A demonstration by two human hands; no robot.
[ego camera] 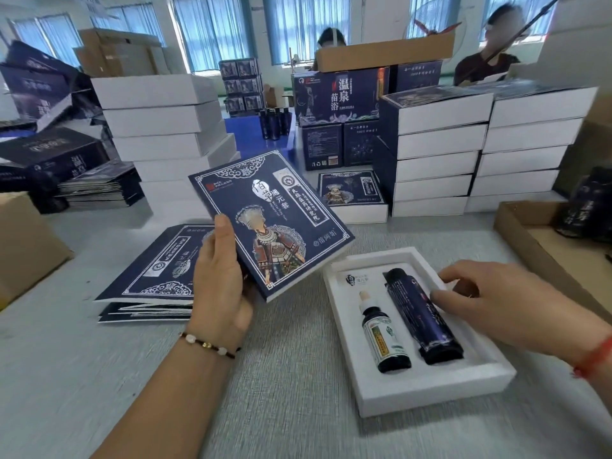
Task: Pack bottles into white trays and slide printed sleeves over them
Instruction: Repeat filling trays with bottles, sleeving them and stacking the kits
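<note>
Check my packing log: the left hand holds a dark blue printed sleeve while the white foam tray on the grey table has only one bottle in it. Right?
Not quite. The head view shows two bottles in the white foam tray: a small dropper bottle and a tall dark blue bottle. The left hand does hold the dark blue printed sleeve.

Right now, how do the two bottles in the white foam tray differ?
The small dark dropper bottle is short, with a pale dropper top and a green-and-yellow label; the tall dark blue printed bottle is longer and wider, with a dark cap. The right hand touches only the tall one. Both lie flat, side by side, in the white foam tray.
</note>
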